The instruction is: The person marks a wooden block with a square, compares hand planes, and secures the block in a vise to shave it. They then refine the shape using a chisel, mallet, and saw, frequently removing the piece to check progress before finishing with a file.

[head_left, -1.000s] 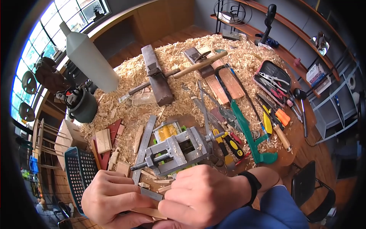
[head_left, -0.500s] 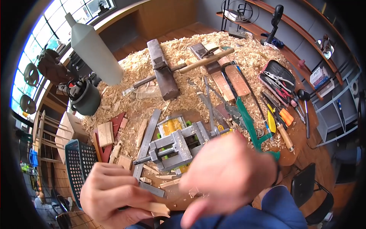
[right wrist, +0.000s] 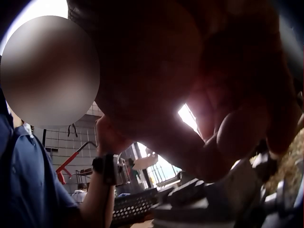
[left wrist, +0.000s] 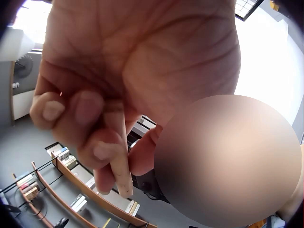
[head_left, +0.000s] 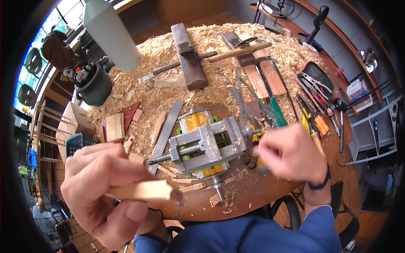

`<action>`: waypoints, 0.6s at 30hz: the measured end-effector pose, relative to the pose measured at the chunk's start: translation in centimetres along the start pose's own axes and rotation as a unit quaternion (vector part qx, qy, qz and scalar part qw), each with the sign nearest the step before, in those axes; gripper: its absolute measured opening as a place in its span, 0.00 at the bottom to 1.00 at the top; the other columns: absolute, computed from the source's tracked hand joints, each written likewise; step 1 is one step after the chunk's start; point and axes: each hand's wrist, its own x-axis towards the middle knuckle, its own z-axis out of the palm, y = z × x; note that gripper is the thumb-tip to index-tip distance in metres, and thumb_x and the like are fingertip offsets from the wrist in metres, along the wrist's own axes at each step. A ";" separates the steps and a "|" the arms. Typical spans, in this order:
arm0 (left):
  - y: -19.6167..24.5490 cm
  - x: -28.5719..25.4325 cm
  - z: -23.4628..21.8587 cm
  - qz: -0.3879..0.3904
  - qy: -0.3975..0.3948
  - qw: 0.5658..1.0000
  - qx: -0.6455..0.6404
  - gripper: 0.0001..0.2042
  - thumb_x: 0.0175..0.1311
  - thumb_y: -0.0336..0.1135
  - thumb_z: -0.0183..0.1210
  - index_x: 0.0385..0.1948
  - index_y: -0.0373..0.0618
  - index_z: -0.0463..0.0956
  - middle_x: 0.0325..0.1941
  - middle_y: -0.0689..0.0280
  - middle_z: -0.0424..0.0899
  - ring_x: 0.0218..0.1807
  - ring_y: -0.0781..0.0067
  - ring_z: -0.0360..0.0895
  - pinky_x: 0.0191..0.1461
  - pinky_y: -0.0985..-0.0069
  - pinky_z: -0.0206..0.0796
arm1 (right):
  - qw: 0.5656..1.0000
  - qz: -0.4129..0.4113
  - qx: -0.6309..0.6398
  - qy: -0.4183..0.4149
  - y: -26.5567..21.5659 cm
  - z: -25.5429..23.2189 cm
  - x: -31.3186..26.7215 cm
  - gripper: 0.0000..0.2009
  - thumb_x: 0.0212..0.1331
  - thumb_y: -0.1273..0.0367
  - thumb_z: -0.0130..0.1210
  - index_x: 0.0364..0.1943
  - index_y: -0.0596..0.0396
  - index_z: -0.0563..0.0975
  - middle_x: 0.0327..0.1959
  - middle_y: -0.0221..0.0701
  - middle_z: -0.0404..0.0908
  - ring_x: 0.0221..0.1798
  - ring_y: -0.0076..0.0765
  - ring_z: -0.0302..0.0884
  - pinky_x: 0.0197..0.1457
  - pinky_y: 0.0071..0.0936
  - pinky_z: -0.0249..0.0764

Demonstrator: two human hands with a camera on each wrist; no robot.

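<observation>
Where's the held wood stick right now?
Head view, lower left: the wood stick is gripped between the fingers and thumb of the left hand, below and left of the metal vise in the picture.

Got the left hand (head_left: 99, 177) up close, lower left, pinching, with fingers (head_left: 122, 168) curled over and thumb (head_left: 133, 214) underneath | right hand (head_left: 291, 154) well apart, back facing up, kinda blurry, loosely bent | right forearm (head_left: 318, 197) angled up from below

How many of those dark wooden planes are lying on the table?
2: one plane lies among the shavings; the other plane is to its right in the head view, a pale wooden stick across it. The shavings may hide more.
</observation>
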 end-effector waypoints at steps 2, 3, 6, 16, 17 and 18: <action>0.0 0.2 0.2 -0.013 0.028 0.999 0.013 0.25 0.65 0.55 0.63 0.32 0.33 0.81 0.21 0.66 0.81 0.20 0.77 0.71 0.26 0.76 0.56 | 0.995 -0.017 -0.058 -0.082 -0.4 2.8 -2.4 0.07 0.62 0.66 0.66 0.32 0.51 0.81 0.24 0.35 0.81 0.28 0.48 0.85 0.33 0.45 0.79; 0.2 0.5 0.2 -0.049 0.030 0.998 -0.025 0.25 0.65 0.54 0.62 0.34 0.31 0.81 0.23 0.65 0.82 0.22 0.78 0.71 0.27 0.77 0.56 | 0.994 -0.015 -0.070 -0.079 -0.1 4.5 -3.0 0.06 0.62 0.66 0.66 0.34 0.51 0.82 0.27 0.36 0.81 0.31 0.49 0.85 0.34 0.46 0.79; 1.0 1.5 0.7 -0.172 0.071 0.976 -0.110 0.23 0.64 0.47 0.60 0.43 0.28 0.82 0.30 0.61 0.85 0.28 0.77 0.76 0.33 0.78 0.62 | 0.983 0.036 -0.141 -0.108 0.6 8.2 -4.2 0.09 0.59 0.66 0.65 0.41 0.52 0.85 0.40 0.41 0.81 0.40 0.52 0.85 0.37 0.48 0.80; -2.6 1.2 1.3 -0.105 0.065 0.902 -0.413 0.18 0.83 0.34 0.55 0.66 0.33 0.73 0.49 0.55 0.92 0.39 0.85 0.79 0.45 0.82 0.73 | 0.996 0.060 -0.067 -0.004 1.6 10.1 -5.1 0.13 0.55 0.65 0.67 0.44 0.51 0.86 0.36 0.40 0.79 0.37 0.56 0.85 0.38 0.51 0.81; -2.5 1.2 1.3 -0.118 0.064 0.899 -0.418 0.18 0.84 0.34 0.55 0.66 0.33 0.72 0.50 0.54 0.92 0.39 0.85 0.80 0.46 0.82 0.74 | 0.996 0.075 -0.056 -0.002 1.7 10.0 -5.3 0.11 0.55 0.65 0.67 0.42 0.51 0.87 0.36 0.40 0.79 0.37 0.56 0.85 0.39 0.50 0.82; -2.4 1.1 1.3 -0.130 0.063 0.895 -0.423 0.18 0.84 0.33 0.55 0.67 0.34 0.72 0.51 0.54 0.93 0.38 0.86 0.80 0.46 0.83 0.75 | 0.996 0.073 -0.059 -0.003 1.6 9.7 -5.4 0.11 0.55 0.65 0.67 0.42 0.51 0.87 0.36 0.40 0.79 0.37 0.56 0.85 0.39 0.50 0.82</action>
